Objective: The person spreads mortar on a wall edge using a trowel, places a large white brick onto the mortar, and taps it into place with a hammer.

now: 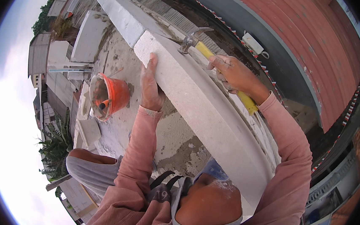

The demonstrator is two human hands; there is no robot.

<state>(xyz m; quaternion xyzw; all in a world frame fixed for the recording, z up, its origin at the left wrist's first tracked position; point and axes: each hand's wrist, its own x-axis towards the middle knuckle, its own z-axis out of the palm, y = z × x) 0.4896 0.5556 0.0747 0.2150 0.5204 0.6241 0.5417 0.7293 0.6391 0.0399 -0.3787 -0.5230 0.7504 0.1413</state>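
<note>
A long pale masonry block [205, 110] runs diagonally across the middle, its far end meeting another pale block [122, 12]. My left hand [151, 87] lies flat against the near block's left side by that joint, fingers stretched upward. In my right hand [237, 77] is a claw hammer [204, 50], gripped around its yellow handle. Its metal head is at the block's right side near the joint; whether it touches I cannot tell. Grey dust marks my right fingers.
An orange bucket [120, 91] with a tool handle in it stands on the mortar-stained floor [127, 53] to the left. Beyond lies a pale slab [88, 37]. Right of the wall, red-and-white tape [227, 27] and a red metal roof [316, 47] lie lower down. My knees are close below.
</note>
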